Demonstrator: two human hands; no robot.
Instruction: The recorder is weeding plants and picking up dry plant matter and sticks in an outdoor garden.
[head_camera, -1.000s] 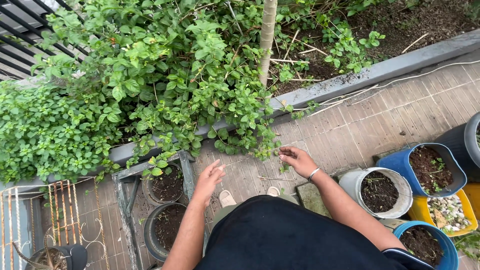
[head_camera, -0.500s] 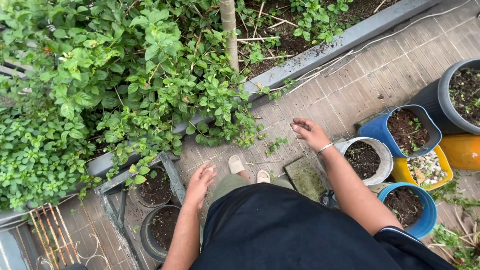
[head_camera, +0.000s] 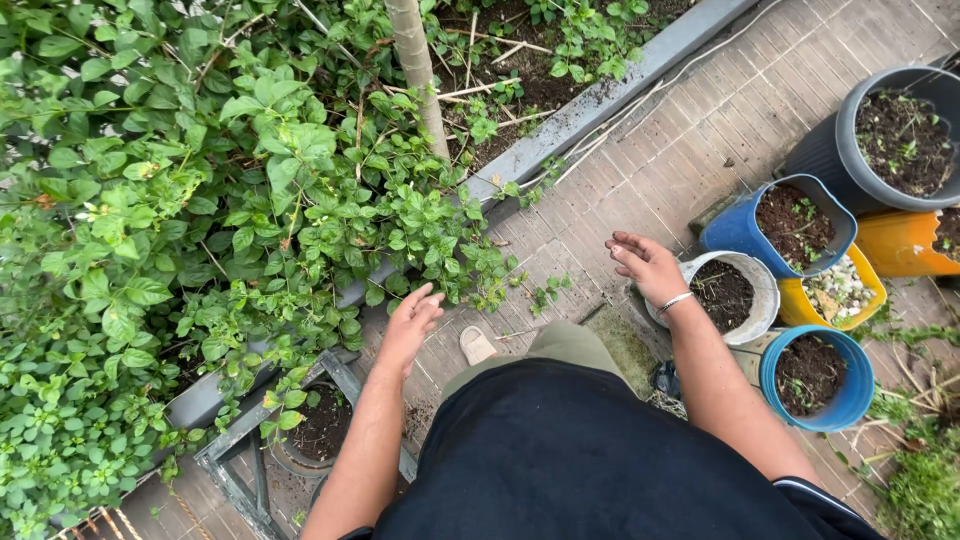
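My left hand (head_camera: 409, 322) is held out over the brick paving, fingers apart and empty, close to the trailing leafy shoots (head_camera: 440, 250) that hang over the grey kerb (head_camera: 560, 125). My right hand (head_camera: 648, 265), with a silver bangle at the wrist, hovers open and empty above the paving just left of a white pot of soil (head_camera: 735, 295). A small green sprig (head_camera: 548, 292) lies on the paving between my hands. One pale slipper (head_camera: 476, 345) on my foot shows below them.
A dense green bush (head_camera: 200, 200) and a thin trunk (head_camera: 418, 70) fill the raised bed at left. Blue pots (head_camera: 775, 222), a yellow tub with pebbles (head_camera: 840, 290), another blue pot (head_camera: 815, 375) and a large grey pot (head_camera: 895, 135) stand at right. A metal stand with pots (head_camera: 300, 420) sits lower left.
Both hands held a thin stem a second ago; they have since let go and moved apart. My view has swung left and one foot has stepped forward.
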